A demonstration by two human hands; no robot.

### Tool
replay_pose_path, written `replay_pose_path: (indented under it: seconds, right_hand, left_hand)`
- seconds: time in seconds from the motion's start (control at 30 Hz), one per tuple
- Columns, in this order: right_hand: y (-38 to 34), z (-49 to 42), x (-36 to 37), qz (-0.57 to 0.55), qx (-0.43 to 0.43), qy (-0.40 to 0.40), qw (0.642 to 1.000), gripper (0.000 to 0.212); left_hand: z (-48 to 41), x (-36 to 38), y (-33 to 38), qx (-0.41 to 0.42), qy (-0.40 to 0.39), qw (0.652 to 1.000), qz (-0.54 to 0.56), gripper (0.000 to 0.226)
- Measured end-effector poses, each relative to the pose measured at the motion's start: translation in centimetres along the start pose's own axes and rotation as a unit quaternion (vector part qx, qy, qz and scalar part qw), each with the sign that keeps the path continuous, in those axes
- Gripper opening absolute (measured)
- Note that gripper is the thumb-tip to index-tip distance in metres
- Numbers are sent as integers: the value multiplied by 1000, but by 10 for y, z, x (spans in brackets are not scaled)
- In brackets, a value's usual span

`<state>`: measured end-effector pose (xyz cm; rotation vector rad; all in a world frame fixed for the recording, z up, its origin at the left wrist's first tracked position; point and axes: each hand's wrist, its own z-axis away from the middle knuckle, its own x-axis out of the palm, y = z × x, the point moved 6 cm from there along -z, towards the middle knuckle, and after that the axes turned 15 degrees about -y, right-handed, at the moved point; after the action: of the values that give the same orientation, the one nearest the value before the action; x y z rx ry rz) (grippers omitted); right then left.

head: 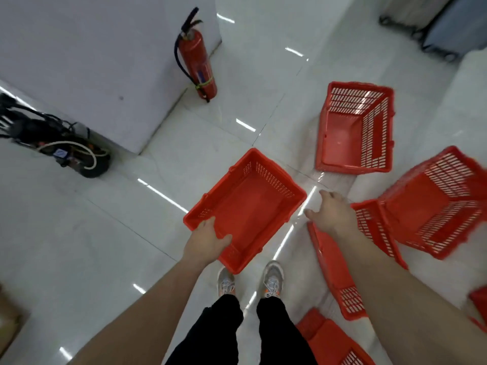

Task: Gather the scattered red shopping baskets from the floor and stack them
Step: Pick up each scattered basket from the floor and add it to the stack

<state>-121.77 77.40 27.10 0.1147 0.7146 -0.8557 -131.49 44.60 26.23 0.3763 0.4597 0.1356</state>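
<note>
My left hand [208, 239] grips the near rim of a red shopping basket [253, 209], which hangs upright above the white floor in front of my feet. My right hand [332, 213] is stretched out to the right of it with relaxed fingers, holding nothing, above a basket lying on its side [334, 264]. Another basket [353, 133] lies tipped on the floor farther off. A tilted one [434, 204] is at the right. More red baskets show at the bottom edge [334, 341] and the right edge [481, 301].
A red fire extinguisher [196, 56] stands against a white pillar [105, 61]. A black wheeled machine with cables [60, 143] sits at the left. Suitcases [448, 25] stand at the top right. A cardboard box [8, 317] is at the bottom left.
</note>
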Motion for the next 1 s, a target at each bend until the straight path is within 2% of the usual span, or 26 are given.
replay_pose_path:
  seconds: [0.07,0.17,0.3,0.43,0.57,0.73,0.9,1.0]
  right_hand:
    - [1,52,-27,-4,12,24,1000,77]
    - [5,129,-54,-15,40,59,997,77]
    - [28,240,-57,-90,122,100,983,80]
    - [57,343,-2,-171,219,120,953,78]
    - [79,445,81,-278,315,102,902,84]
    - [108,559,164,-364,408,137,826,78]
    - [129,661,247,-426,468,167,756,87]
    - [134,719,306,-462,492,184,715,87]
  left_hand:
    - [29,-24,43,30,5,998,-63,83]
    - [68,-45,102,85,20,986,-144,87]
    - [130,-41,176,195,1,946,-258,85]
    - [197,-13,223,303,-30,878,-369,77]
    - [261,30,238,386,-75,801,-452,76]
    - [330,108,242,441,-126,712,-532,67]
    - [414,208,225,488,-151,624,-592,76]
    - [467,272,201,516,-176,571,-614,71]
